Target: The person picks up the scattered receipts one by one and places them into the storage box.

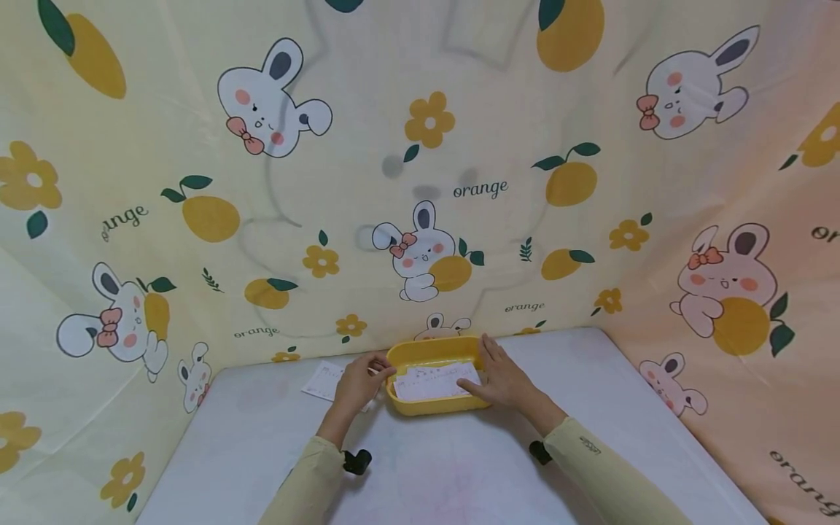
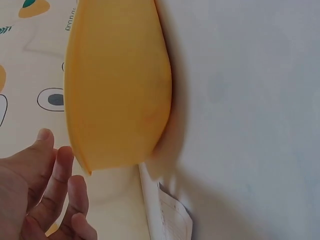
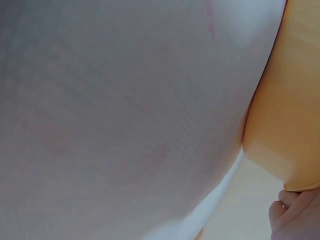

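A yellow plastic basket (image 1: 429, 406) stands near the back of the table, with several white paper sheets (image 1: 433, 384) bearing faint marks inside it. Beside its left end is my left hand (image 1: 357, 379), also in the left wrist view, where its loosely bent fingers (image 2: 62, 170) lie right by the rim and hold nothing. My right hand (image 1: 505, 379) lies over the right end of the basket. Its fingers stretch along the far right rim, and the thumb reaches inward over the sheets. Only part of this hand shows in the right wrist view, close against the basket.
More white sheets (image 1: 323, 380) lie on the white tabletop (image 1: 433, 467) left of the basket, partly hidden behind the left hand. A patterned fabric wall (image 1: 367, 168) with rabbits and oranges rises behind the table and along both sides.
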Tool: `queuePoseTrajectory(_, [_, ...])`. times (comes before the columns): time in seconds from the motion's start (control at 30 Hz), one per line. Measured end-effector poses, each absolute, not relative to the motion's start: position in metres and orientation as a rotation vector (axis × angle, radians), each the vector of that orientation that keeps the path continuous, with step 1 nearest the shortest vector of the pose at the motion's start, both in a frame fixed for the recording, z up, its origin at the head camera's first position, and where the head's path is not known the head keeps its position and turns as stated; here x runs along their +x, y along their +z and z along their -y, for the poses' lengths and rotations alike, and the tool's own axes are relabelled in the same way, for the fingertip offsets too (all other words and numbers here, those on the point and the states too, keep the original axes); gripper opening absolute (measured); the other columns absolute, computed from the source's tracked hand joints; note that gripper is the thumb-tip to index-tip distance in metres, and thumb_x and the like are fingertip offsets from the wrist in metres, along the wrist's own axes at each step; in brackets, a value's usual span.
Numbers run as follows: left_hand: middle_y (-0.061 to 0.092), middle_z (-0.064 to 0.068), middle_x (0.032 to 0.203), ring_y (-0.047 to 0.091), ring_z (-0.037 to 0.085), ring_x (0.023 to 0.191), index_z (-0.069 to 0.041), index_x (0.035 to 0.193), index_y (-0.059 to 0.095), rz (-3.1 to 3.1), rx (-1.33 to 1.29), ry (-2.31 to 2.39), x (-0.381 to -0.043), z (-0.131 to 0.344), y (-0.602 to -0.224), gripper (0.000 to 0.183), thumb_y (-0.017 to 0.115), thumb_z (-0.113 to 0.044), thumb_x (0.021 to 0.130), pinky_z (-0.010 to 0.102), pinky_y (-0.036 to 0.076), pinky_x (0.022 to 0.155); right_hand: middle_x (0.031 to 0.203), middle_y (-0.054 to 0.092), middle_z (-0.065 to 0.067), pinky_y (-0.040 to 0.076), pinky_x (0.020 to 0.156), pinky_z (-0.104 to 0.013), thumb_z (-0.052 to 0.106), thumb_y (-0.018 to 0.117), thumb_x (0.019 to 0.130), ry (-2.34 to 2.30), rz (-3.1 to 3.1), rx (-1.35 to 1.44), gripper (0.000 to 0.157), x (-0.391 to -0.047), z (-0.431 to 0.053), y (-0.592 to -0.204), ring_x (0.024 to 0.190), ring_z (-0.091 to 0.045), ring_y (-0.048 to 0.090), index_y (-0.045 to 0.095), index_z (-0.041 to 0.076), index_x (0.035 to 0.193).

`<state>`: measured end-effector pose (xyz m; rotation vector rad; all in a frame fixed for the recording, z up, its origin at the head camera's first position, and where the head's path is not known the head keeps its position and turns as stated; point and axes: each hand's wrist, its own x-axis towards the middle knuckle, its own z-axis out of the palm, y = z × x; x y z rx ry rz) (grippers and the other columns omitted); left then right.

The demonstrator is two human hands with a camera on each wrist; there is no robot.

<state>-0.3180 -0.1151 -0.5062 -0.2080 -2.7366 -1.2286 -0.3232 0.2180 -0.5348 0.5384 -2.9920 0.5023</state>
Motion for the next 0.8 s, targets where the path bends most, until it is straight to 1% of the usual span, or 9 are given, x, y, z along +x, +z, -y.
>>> queuePoseTrajectory(0.1, [0.074,-0.003,0.100,0.068,0.017,0.093,-0.017,0.103,0.075,2.730,-0.202,-1.211,-0.318,0.121,-0.508,0.010,0.079,-0.027,0.101,0.041,0.058,0.085,0.178,0.007,-0.025,0.018,0.133,-0.056,0.077,0.053,0.098,0.515,2.993,0.534,0.118,-0.323,-0.218,-0.535,0.165,-0.042,0.013,0.011,-0.009,0.167])
queuePoseTrajectory(0.3, [0.074,0.000,0.102,0.068,0.020,0.096,-0.015,0.106,0.075,2.728,-0.148,-1.213,-0.317,0.137,-0.513,0.014,0.079,-0.027,0.100,0.044,0.058,0.090,0.178,0.007,-0.024,0.019,0.132,-0.056,0.079,0.052,0.097,0.522,2.996,0.528,0.119,-0.322,-0.218,-0.535,0.165,-0.041,0.013,0.011,-0.008,0.168])
queuePoseTrajectory(0.53, [0.076,0.001,0.102,0.068,0.021,0.096,-0.016,0.104,0.075,2.718,-0.131,-1.170,-0.319,0.162,-0.520,0.014,0.079,-0.028,0.100,0.044,0.057,0.087,0.178,0.009,-0.025,0.019,0.132,-0.057,0.077,0.054,0.097,0.537,2.994,0.527,0.119,-0.322,-0.217,-0.532,0.164,-0.042,0.014,0.012,-0.009,0.167])
queuePoseTrajectory(0.67, [0.076,0.002,0.104,0.067,0.022,0.098,-0.016,0.105,0.075,2.738,-0.098,-1.146,-0.320,0.175,-0.526,0.014,0.078,-0.029,0.101,0.043,0.056,0.088,0.178,0.009,-0.026,0.019,0.132,-0.057,0.077,0.054,0.097,0.532,2.997,0.524,0.118,-0.322,-0.216,-0.532,0.164,-0.042,0.014,0.013,-0.009,0.167])
queuePoseTrajectory(0.8, [0.076,0.004,0.108,0.068,0.023,0.099,-0.014,0.107,0.075,2.759,-0.036,-1.118,-0.320,0.186,-0.529,0.016,0.079,-0.029,0.100,0.044,0.055,0.085,0.178,0.008,-0.025,0.019,0.132,-0.057,0.078,0.054,0.097,0.529,3.001,0.521,0.119,-0.322,-0.217,-0.532,0.164,-0.042,0.014,0.013,-0.009,0.167])
